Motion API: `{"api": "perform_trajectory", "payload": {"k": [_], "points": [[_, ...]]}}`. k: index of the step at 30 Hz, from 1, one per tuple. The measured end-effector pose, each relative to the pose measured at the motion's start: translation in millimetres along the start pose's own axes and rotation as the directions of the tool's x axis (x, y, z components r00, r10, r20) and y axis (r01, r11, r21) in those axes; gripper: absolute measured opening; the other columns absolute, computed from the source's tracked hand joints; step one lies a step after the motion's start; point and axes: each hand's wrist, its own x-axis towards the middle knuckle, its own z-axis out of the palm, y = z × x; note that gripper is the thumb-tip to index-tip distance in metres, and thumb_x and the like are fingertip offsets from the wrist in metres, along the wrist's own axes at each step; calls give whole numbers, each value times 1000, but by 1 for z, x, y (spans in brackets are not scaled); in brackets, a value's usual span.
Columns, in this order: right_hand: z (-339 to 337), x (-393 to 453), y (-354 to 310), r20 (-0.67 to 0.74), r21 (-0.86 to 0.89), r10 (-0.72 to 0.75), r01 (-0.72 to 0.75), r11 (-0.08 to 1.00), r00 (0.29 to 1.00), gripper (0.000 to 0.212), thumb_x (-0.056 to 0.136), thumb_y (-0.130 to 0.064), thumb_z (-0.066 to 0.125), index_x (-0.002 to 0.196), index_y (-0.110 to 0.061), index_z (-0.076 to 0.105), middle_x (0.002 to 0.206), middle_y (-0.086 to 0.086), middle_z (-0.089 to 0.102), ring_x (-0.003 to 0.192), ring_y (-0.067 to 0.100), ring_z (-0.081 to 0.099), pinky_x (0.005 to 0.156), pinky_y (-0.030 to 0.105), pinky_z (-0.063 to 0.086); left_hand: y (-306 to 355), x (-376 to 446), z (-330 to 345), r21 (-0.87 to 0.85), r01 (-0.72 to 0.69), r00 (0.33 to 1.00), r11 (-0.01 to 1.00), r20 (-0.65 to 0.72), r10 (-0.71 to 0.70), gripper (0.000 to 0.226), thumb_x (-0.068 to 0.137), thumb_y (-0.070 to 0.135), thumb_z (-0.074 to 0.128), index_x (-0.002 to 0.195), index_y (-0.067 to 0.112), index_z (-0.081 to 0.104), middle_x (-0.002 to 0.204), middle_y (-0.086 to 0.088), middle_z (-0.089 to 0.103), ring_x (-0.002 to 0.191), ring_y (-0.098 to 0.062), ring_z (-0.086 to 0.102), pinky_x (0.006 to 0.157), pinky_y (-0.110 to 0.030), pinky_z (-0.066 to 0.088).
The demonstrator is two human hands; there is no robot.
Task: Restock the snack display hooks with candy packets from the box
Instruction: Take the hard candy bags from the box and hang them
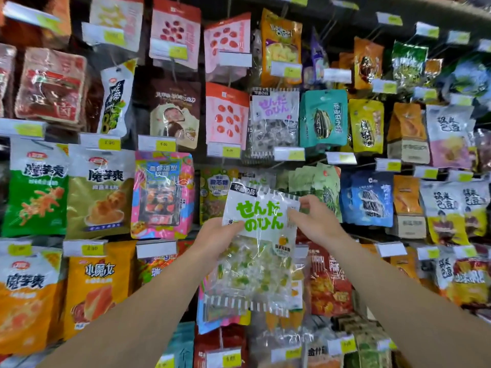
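You hold one candy packet [259,235] in front of the display, level with the row of hanging bags; your left hand [215,235] grips its left edge with the thumb curled over the printed face, and your right hand [314,217] pinches the upper right corner between thumb and fingers. The packet is tilted, its striped header leaning left, and it is not on a hook. A matching packet with purple lettering [273,123] hangs directly above, behind a price tag [289,154]. The hook intended for your packet is not clearly visible; it is probably hidden behind the packet itself. The box is out of view. Risk one: with the header tilted, the hang hole may miss the hook tip and the film may tear or crease. Level the header first. Risk two: pushing forward blind may knock the green bags [316,187] just behind it. Risk three: releasing either hand early lets the slick film slip and drop.
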Motion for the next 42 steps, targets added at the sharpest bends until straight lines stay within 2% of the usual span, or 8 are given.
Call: {"api": "perform_trajectory", "payload": {"k": [4,8,17,22,26,29,38,42], "points": [[-1,54,9,10,-78,-75,76,994,997,63,93,-37,60,147,-12,38,149,8,42,134,26,42,106,35,37,-7,35,9,4,-9,998,1000,-54,9,12,92,22,65,96,16,75,95,-5,76,83,-21,71,59,-29,57],[-8,105,19,-31,-270,-232,215,939,972,67,90,-32,62,149,-14,36,152,10,39,138,29,38,109,36,35,-6,66,25,8,-39,994,999,-102,39,13,93,22,63,96,16,73,89,-4,73,69,-17,63,44,-19,46],[-35,209,40,-32,-460,-504,435,774,863,68,90,-21,59,151,-16,32,156,7,33,141,33,33,112,46,37,-7,128,69,48,-84,985,995,-149,91,14,94,21,61,99,17,73,84,0,73,64,-14,60,46,-19,45],[-40,239,57,-3,-499,-591,511,700,806,56,97,-20,53,151,-22,36,156,1,36,141,27,36,115,40,33,-13,153,92,66,-109,973,992,-199,120,17,92,26,62,101,19,75,96,3,76,85,-18,66,63,-26,46],[-44,249,58,-134,-464,-676,557,689,725,37,102,-26,50,139,-25,55,140,-3,58,120,22,56,94,38,48,-17,167,107,24,-126,967,992,-221,128,15,93,23,61,96,17,75,94,0,76,78,-18,66,64,-26,47],[-49,258,55,-193,-404,-664,558,725,723,30,104,-29,45,124,-22,66,102,7,73,77,23,62,66,33,48,-12,174,117,23,-154,957,988,-246,155,13,92,25,62,92,21,75,94,-2,75,76,-18,62,65,-26,44],[-53,265,53,-172,-369,-668,581,725,724,30,104,-31,44,112,-19,70,95,6,74,85,28,63,69,33,48,12,204,130,-16,-113,948,994,-301,103,11,94,24,60,96,14,65,99,-6,67,84,-22,59,72,-31,46],[-55,263,55,-167,-358,-677,596,719,717,29,104,-28,43,109,-18,70,84,4,73,72,25,63,72,37,55,8,210,130,5,-28,939,1000,-344,28,43,84,37,67,118,11,60,111,-8,65,101,-29,60,91,-41,51]]}}
